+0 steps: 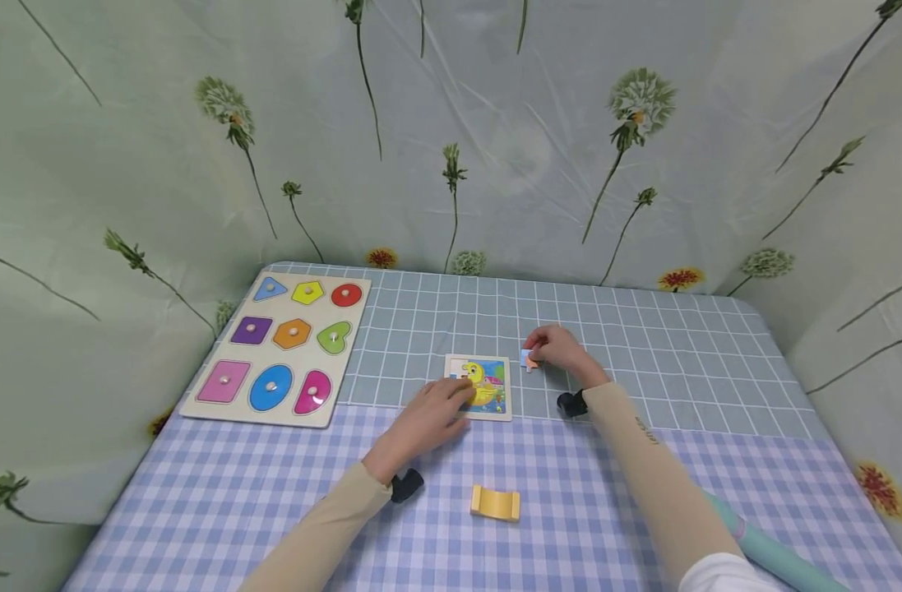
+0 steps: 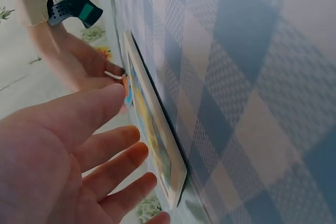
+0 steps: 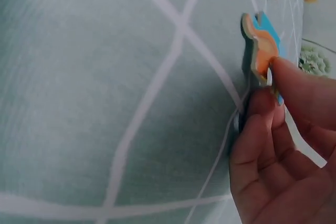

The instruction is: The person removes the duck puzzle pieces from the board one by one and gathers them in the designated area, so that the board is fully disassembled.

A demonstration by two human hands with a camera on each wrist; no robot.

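Note:
My right hand (image 1: 562, 349) pinches a small blue and orange jigsaw piece (image 3: 266, 40) between thumb and fingers, close over the grey cloth right of the puzzle. The square wooden duck puzzle (image 1: 497, 386) lies flat in front of me, showing a yellow duck in a pale frame. Bare wood shows at its upper left. My left hand (image 1: 432, 411) lies over the puzzle's left side, fingers loosely extended and hiding part of the picture. In the left wrist view its fingers (image 2: 118, 184) spread beside the puzzle frame (image 2: 180, 174), holding nothing.
A large board of colourful knobbed shapes (image 1: 273, 349) lies on the left. Nearer me sits a curved yellow block (image 1: 495, 503) on the checked cloth (image 1: 554, 534). A teal tube-like object (image 1: 779, 551) lies by my right forearm. A flowered curtain (image 1: 525, 148) hangs behind the table.

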